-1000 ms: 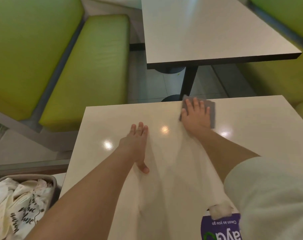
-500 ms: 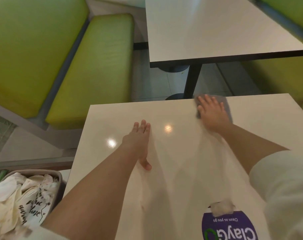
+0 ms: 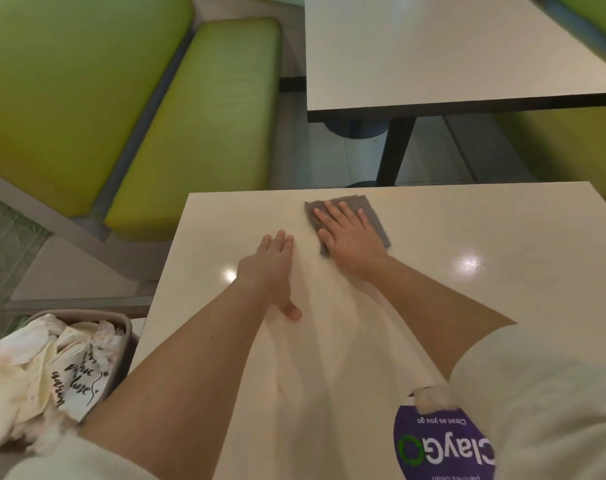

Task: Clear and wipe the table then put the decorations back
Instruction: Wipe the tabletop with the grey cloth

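A cream table (image 3: 467,306) fills the lower half of the head view. My right hand (image 3: 350,233) lies flat with straight fingers on a grey cloth (image 3: 374,213) near the table's far edge. My left hand (image 3: 270,268) rests flat on the bare tabletop just left of the cloth, fingers straight, thumb spread toward me. A purple round sticker (image 3: 436,448) with white lettering sits on the near part of the table, partly under my right sleeve.
A grey bin (image 3: 121,341) full of crumpled paper wrappers (image 3: 45,372) stands at the table's left near corner. Green bench seats (image 3: 204,116) run along the left. A second table (image 3: 450,57) on a black post stands beyond a gap of floor.
My right hand has slid the cloth leftward along the far edge, closer to my left hand. The left hand has stayed planted on the table.
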